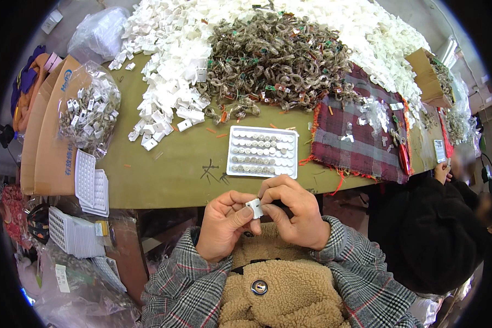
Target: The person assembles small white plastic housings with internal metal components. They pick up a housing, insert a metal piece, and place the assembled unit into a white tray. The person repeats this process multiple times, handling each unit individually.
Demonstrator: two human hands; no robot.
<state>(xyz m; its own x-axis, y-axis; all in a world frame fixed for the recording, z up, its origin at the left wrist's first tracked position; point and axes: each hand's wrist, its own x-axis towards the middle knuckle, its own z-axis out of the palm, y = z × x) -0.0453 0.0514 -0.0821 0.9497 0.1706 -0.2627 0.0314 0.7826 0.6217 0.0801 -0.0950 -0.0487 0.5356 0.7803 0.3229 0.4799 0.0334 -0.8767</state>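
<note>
A small white plastic housing (254, 208) is pinched in front of my chest, just off the table's near edge. My left hand (220, 225) grips it from the left between thumb and fingers. From the other side my right hand (295, 212) closes on the same housing, index finger and thumb at its edge. What the inner fingertips touch is hidden. Beyond the hands lies a white tray (291, 132) with rows of round silvery discs that look like button cells.
A big heap of white housings (172, 54) covers the far table, with a pile of coiled wires (279, 54) before it. A plaid cloth (344, 136) lies right, near a person in black (426, 235). At left are a cardboard box (44, 142) and stacked trays (71, 232).
</note>
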